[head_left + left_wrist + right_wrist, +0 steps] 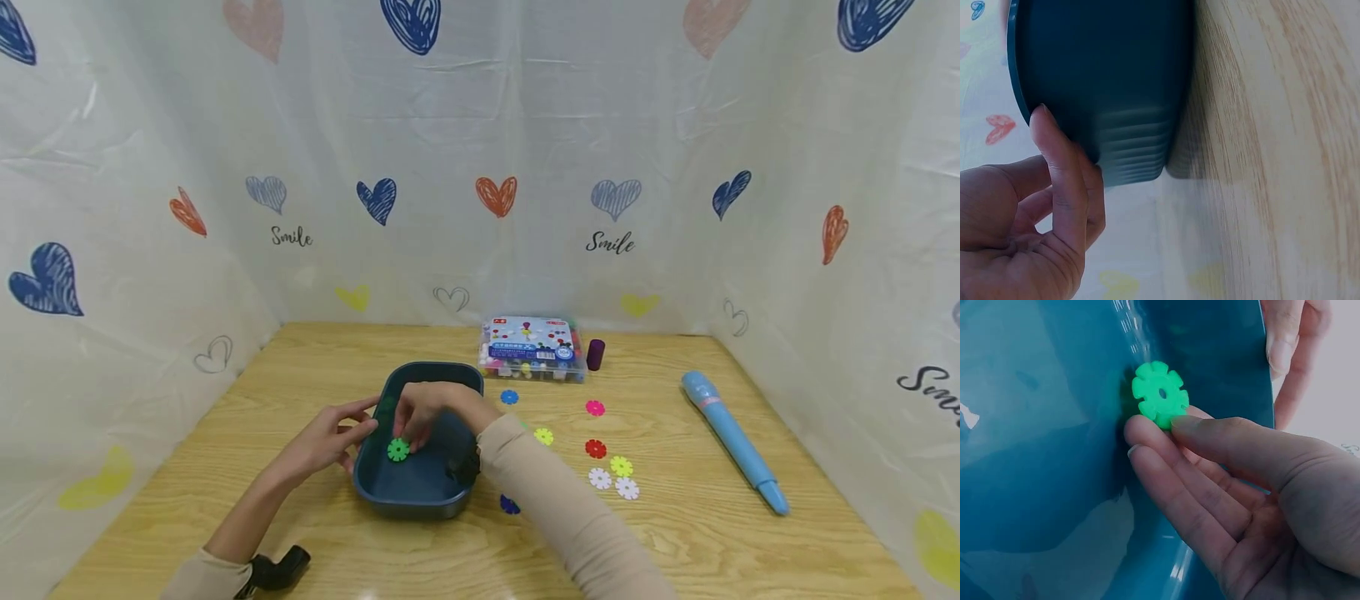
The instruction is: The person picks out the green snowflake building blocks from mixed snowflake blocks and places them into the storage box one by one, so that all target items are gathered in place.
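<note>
In the head view, a deep dark teal plastic tub [408, 507] stands on the wooden table, left of the middle. My right hand [423, 412] reaches down inside it and pinches a green notched plastic disc [1161, 394] between thumb and fingertips, close to the tub's inner wall. That disc has a small hole at its centre. At the tub's left side, my left hand [330, 437] touches the outside near the rim with its fingers. The left wrist view shows those fingers [1063, 181] loosely bent against the outer wall, none seen gripping over the rim.
Right of the tub lie loose notched discs, among them a blue one [509, 397], a pink one [595, 407], a red one [596, 449] and a white one [627, 488]. Behind them sit a clear parts box [532, 348] and a purple cylinder [596, 355]. A light blue stick-shaped object [735, 442] lies far right.
</note>
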Tool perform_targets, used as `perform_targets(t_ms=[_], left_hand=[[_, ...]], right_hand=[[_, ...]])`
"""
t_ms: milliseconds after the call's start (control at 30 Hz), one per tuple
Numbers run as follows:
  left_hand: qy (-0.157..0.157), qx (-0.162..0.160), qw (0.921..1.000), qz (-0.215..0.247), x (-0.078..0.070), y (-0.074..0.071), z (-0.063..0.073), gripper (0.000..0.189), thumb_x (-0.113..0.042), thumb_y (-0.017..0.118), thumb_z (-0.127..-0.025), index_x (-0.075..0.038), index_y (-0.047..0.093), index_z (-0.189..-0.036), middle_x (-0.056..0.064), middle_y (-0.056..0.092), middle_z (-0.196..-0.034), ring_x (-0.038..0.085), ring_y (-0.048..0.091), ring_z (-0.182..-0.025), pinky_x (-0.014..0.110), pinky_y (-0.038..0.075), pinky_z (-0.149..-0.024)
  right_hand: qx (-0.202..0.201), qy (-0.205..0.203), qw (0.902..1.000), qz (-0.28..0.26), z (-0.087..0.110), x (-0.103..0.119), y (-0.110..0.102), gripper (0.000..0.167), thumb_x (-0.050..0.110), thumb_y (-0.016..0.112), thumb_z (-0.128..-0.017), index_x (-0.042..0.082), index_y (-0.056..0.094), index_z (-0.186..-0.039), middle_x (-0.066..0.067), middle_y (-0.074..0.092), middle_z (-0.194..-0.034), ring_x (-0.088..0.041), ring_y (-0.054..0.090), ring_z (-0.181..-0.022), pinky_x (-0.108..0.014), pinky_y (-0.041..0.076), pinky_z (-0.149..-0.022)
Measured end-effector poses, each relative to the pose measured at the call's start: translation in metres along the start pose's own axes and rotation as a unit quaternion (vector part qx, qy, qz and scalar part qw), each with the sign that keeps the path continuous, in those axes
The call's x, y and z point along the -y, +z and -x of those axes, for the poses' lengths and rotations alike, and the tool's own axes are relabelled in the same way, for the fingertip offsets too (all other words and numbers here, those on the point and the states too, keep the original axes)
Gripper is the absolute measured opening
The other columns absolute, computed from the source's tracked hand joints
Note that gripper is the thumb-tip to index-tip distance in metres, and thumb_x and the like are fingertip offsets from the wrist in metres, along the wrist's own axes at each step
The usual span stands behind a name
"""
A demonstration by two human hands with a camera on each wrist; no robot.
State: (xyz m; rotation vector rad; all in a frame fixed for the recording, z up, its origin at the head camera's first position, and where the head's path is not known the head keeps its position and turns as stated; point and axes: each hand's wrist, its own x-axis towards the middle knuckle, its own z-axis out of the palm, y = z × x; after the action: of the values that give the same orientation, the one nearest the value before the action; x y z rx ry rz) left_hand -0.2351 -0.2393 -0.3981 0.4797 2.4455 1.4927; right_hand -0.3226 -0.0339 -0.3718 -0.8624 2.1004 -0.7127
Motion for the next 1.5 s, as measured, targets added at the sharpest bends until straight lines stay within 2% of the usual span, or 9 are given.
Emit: perform_targets(t_ms=[267,400,533,700,867,1100,1200,1367,1500], left_hand=[[-0.002,-0.005,1.0000,-0.006,0.000,0.000,-0.001,0.057,-0.025,0.052,-0.103,-0.002,0.034,-0.152,0.028,0.051,-0.118,0.016,0.059,-0.065,0.038,0.058,-0.051],[-0.002,-0.004,1.0000,-0.006,-0.001,0.000,-0.001,0.057,-0.025,0.052,-0.103,-0.002,0.034,-0.152,0.028,0.050,-0.118,0.016,0.058,-0.063,0.039,0.058,-0.052],[-0.003,-0.007,0.9999,-0.007,-0.002,0.000,-0.001,0.056,-0.025,0.051,-0.103,-0.002,0.035,-0.151,0.029,0.050,-0.117,0.015,0.058,-0.064,0.040,0.058,-0.052],[-0.006,-0.012,0.9999,-0.004,-0.001,0.001,0.000,0.056,-0.025,0.052,-0.102,-0.002,0.035,-0.151,0.028,0.051,-0.115,0.015,0.058,-0.064,0.039,0.058,-0.052],[-0.010,-0.012,0.9999,-0.004,-0.001,0.001,0.000,0.056,-0.024,0.053,-0.102,-0.002,0.035,-0.151,0.026,0.051,-0.109,0.016,0.058,-0.064,0.038,0.058,-0.051],[-0.016,-0.018,0.9997,-0.007,-0.002,0.002,-0.002,0.055,-0.023,0.052,-0.102,-0.002,0.036,-0.151,0.027,0.051,-0.108,0.016,0.057,-0.062,0.039,0.058,-0.051],[-0.018,-0.019,0.9996,-0.009,-0.003,0.002,-0.003,0.055,-0.023,0.052,-0.102,-0.002,0.036,-0.151,0.026,0.052,-0.105,0.015,0.057,-0.062,0.039,0.058,-0.052],[-0.018,-0.021,0.9995,-0.014,-0.002,0.002,-0.003,0.055,-0.023,0.053,-0.102,-0.002,0.036,-0.151,0.025,0.053,-0.105,0.014,0.057,-0.065,0.039,0.058,-0.052],[-0.019,-0.022,0.9995,-0.014,-0.002,0.002,-0.002,0.056,-0.023,0.053,-0.102,-0.002,0.036,-0.151,0.025,0.053,-0.106,0.013,0.057,-0.066,0.038,0.058,-0.051]], right_hand=[[-0.001,-0.004,1.0000,0.005,-0.002,0.002,0.003,0.010,-0.002,0.062,-0.093,-0.002,0.071,-0.098,-0.009,0.071,-0.085,-0.021,0.073,-0.075,-0.028,0.062,-0.070],[-0.001,-0.002,1.0000,0.007,-0.001,0.000,0.000,0.012,-0.001,0.062,-0.093,-0.002,0.071,-0.100,-0.009,0.071,-0.088,-0.020,0.072,-0.076,-0.028,0.062,-0.070],[-0.010,-0.020,0.9995,0.020,0.007,-0.002,-0.008,0.014,0.002,0.061,-0.095,-0.003,0.072,-0.103,-0.012,0.072,-0.093,-0.022,0.073,-0.079,-0.029,0.062,-0.073],[-0.044,-0.060,0.9966,0.034,0.027,-0.007,-0.018,0.021,0.004,0.058,-0.098,-0.006,0.070,-0.111,-0.021,0.072,-0.104,-0.026,0.074,-0.084,-0.033,0.062,-0.077],[-0.082,-0.085,0.9924,0.033,0.049,-0.017,-0.030,0.024,0.007,0.055,-0.100,-0.004,0.068,-0.116,-0.024,0.068,-0.115,-0.022,0.073,-0.084,-0.031,0.062,-0.076],[-0.141,-0.098,0.9837,0.053,0.083,-0.032,-0.045,0.019,0.014,0.059,-0.099,0.007,0.072,-0.110,-0.010,0.073,-0.100,-0.022,0.073,-0.080,-0.040,0.062,-0.078],[-0.147,-0.104,0.9818,0.062,0.096,-0.039,-0.048,0.020,0.015,0.059,-0.099,0.006,0.072,-0.111,-0.013,0.073,-0.098,-0.027,0.073,-0.081,-0.041,0.062,-0.077],[-0.157,-0.105,0.9801,0.062,0.118,-0.055,-0.048,0.021,0.015,0.060,-0.099,0.003,0.071,-0.112,-0.014,0.074,-0.097,-0.024,0.073,-0.077,-0.044,0.061,-0.076],[-0.161,-0.106,0.9793,0.061,0.132,-0.071,-0.044,0.021,0.016,0.059,-0.099,0.004,0.072,-0.111,-0.014,0.074,-0.096,-0.028,0.073,-0.077,-0.040,0.062,-0.074]])
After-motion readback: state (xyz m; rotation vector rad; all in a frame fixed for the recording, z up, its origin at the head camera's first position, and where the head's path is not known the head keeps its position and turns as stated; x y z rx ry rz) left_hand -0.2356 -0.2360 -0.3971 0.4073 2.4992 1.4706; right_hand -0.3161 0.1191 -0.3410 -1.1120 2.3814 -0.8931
